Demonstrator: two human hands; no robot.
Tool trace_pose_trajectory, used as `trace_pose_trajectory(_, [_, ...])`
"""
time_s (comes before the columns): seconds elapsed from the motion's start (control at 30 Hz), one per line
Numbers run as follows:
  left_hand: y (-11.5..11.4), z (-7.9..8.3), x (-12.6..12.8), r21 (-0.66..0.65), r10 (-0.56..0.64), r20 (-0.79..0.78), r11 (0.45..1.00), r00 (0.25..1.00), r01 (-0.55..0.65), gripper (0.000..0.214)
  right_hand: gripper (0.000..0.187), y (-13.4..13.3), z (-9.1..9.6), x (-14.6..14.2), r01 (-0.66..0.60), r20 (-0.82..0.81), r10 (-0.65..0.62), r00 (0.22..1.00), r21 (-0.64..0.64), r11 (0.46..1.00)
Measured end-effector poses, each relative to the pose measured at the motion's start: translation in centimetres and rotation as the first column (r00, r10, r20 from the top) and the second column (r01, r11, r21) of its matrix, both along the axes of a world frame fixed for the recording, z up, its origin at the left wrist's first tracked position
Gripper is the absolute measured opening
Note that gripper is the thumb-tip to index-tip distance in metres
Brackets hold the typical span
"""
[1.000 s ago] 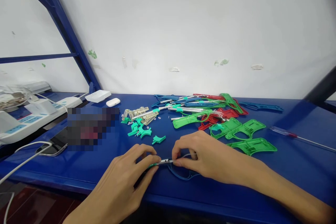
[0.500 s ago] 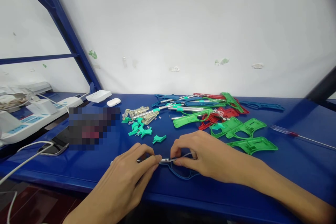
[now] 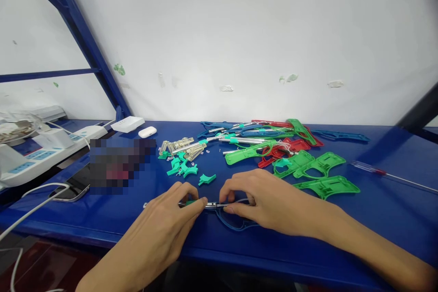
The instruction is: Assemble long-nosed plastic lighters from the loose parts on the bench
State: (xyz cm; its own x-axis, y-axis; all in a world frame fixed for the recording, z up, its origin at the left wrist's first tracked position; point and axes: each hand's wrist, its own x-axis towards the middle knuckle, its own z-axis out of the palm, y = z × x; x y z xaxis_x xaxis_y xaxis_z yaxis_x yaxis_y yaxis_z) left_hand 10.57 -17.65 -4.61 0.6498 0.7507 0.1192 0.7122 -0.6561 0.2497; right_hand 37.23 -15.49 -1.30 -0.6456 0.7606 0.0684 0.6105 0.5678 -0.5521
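My left hand [image 3: 171, 219] is closed round a silver metal tube [image 3: 211, 205], pressing it with thumb and fingers. A bit of green shows under those fingers. Just to the right, my right hand [image 3: 253, 194] pinches a thin grey strip [image 3: 222, 205] where the tube ends. Below the fingertips lies a blue plastic gun-shaped shell [image 3: 232, 227], its looped guard showing and its grip mostly hidden by the right hand. Loose teal plastic trigger pieces [image 3: 207, 179] lie on the blue table [image 3: 205, 248] beyond my hands.
Behind are green half shells [image 3: 325, 166], red shells [image 3: 294, 146] and blue shells with metal tubes. Clear plastic pieces [image 3: 196, 151] sit beside the teal ones. At right lies a long screwdriver-like tool [image 3: 379, 172]. A phone [image 3: 73, 185], cable and power strip [image 3: 30, 159] occupy the left.
The view has shifted slightly. My left fingers have moved a little left along the tube, so more of it and some green show. The right hand keeps its pinch.
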Motion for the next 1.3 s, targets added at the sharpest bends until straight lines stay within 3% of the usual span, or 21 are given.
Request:
trace_pose_trajectory(0.23, [0.3,-0.1,0.0,0.160,-0.035,-0.034,0.986,0.999,0.040,0.055,0.015,-0.3,-0.1,0.0,-0.002,-0.001,0.002,1.000,0.017,1.000])
trace_pose_trajectory(0.73, [0.5,-0.3,-0.1,0.059,0.010,0.012,0.998,1.000,-0.011,0.059,0.027,-0.7,0.0,-0.1,0.056,0.030,-0.053,0.998,-0.079,0.995])
trace_pose_trajectory(0.93, [0.4,0.1,-0.2,0.121,-0.002,-0.018,0.993,1.000,0.004,0.044,0.027,-1.0,-0.1,-0.4,0.070,0.066,-0.063,0.996,-0.106,0.992])
trace_pose_trajectory(1.1, [0.3,-0.3,-0.1,0.160,-0.028,0.074,0.987,0.997,0.016,0.020,0.032,-1.1,-0.2,-0.7,0.071,0.067,-0.065,0.996,-0.094,0.993])
trace_pose_trajectory(1.3, [0.6,-1.0,0.7,-0.007,0.027,0.292,1.000,0.956,-0.026,0.019,0.038,-1.2,-0.3,-0.5,0.064,0.108,-0.058,0.993,-0.053,0.997])
